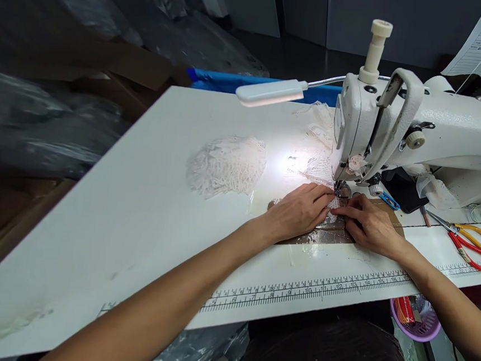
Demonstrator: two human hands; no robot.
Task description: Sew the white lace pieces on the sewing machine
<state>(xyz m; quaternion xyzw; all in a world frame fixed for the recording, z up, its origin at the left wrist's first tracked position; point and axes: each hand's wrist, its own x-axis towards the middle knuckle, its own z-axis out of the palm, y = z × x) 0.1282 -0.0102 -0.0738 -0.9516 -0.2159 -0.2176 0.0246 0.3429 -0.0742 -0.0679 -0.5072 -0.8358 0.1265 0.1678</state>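
Left hand: fingers close together, laid by the white lace at the needle end of the sewing machine. Right hand: index finger stretched to the same lace, others curled. Can't tell if either pinches it. Lace pile farther left on the table, lamp above, scissors at right.

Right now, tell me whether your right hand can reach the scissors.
Likely yes: the red-and-yellow-handled scissors lie to the right of the right hand, handles uncovered, nothing visibly blocking.
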